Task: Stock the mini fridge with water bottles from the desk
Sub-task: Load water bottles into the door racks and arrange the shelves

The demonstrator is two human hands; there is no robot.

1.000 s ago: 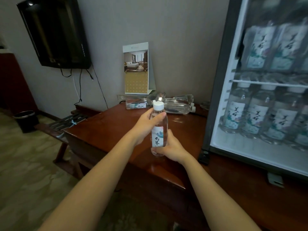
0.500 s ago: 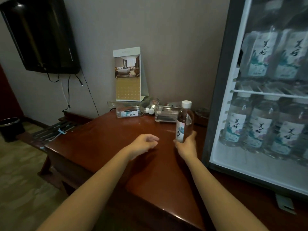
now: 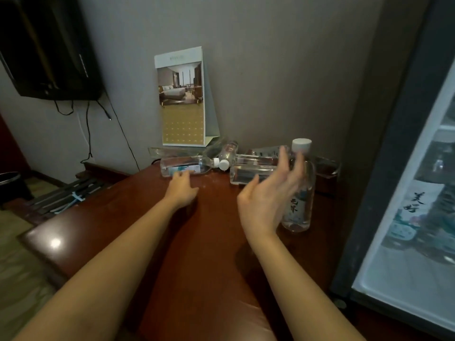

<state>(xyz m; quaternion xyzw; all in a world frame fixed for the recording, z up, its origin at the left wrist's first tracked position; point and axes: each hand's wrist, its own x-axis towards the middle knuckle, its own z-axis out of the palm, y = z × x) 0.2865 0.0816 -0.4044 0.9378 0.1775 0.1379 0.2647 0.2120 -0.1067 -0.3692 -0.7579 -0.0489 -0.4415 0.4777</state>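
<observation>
Far left of the calendar point(image 3: 183, 99), a dark TV point(image 3: 46, 45) hangs on the wall with cables point(image 3: 88, 134) trailing beneath it. Below the TV, a black bin point(image 3: 9, 185) stands on the floor, and a slatted rack point(image 3: 66, 195) sits between the bin and the counter point(image 3: 118, 225). The calendar stands upright at the back of the counter against the wall.

Just below the calendar, the left bottle point(image 3: 186, 166) lies on its side, its cap pointing right. The left hand point(image 3: 181, 189) reaches to it. The fingers are stretched forward and the tips meet its label, but they are not wrapped round it.

Right of the calendar's foot, the back bottle point(image 3: 229, 150) lies at a slant, its white cap close to the left bottle's cap. Just right of these caps another lying bottle point(image 3: 253, 171) rests on its side.

Further right of the calendar, the right hand point(image 3: 268, 193) is raised with the palm turned right and the fingers spread and relaxed, holding nothing. Just beyond it the upright bottle point(image 3: 299, 207) stands on the counter with its white cap on. The fingertips overlap it in this view, and I cannot tell whether they touch it.

Far right of the calendar is the fridge point(image 3: 394, 168), with its dark frame, white interior and a blurred labelled bottle point(image 3: 416, 207) inside. The two hands are well apart.
</observation>
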